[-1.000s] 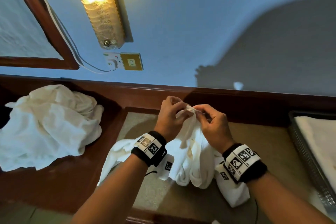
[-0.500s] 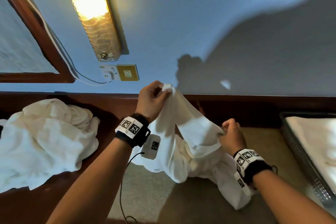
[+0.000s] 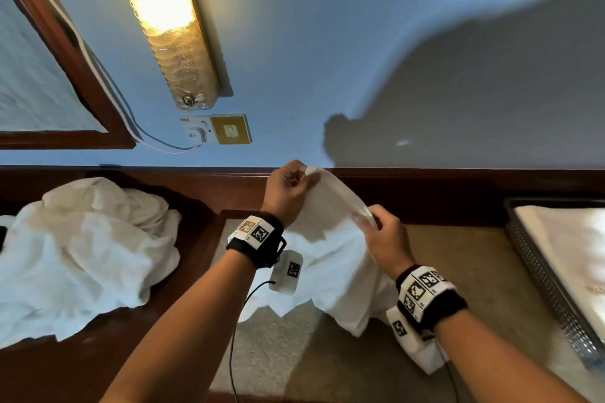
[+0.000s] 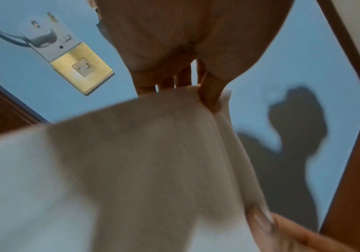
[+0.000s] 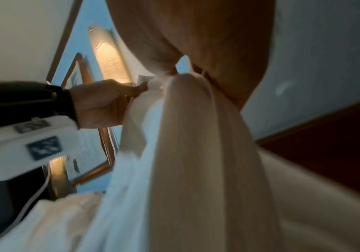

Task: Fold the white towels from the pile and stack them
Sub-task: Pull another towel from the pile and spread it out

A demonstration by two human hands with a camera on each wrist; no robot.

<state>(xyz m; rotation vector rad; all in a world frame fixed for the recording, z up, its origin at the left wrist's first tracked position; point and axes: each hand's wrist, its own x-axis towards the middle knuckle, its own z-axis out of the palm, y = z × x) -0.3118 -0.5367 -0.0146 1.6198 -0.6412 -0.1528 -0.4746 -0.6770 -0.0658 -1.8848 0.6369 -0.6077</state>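
- The left hand pinches a corner of the towel, raised near the wall.
- The right hand grips the same top edge, lower and to the right, apart from the left.
- The towel hangs from both hands; its lower folds rest on the worktop.
- The pile lies to the left.
- A tray at the right holds white cloth.

two hands, one held towel, one pile, one tray.
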